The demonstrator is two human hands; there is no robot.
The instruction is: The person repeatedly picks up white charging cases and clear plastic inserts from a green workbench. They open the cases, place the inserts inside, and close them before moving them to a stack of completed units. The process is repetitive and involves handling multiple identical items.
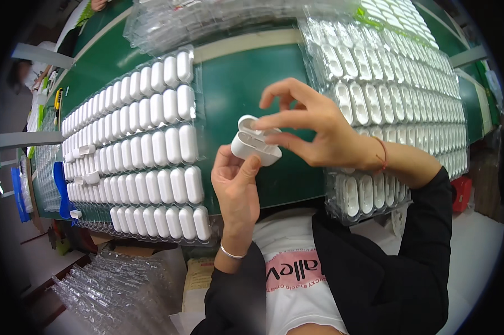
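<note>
A small white earbud case with its hinged lid raised is held over the green table between my hands. My left hand grips the case body from below, thumb across its front. At the lid, the thumb and fingers of my right hand close in from the right; its upper fingers are curled and lifted. Whether anything small sits between the right fingertips I cannot make out. To the left lies a clear tray of rounded white case pieces in rows. Hollow white shells fill the trays on the right.
Stacked clear plastic trays lie at the far side of the green table. More empty trays are piled below the near edge. A few loose white pieces rest on the left tray. Another person's hand shows at the far left.
</note>
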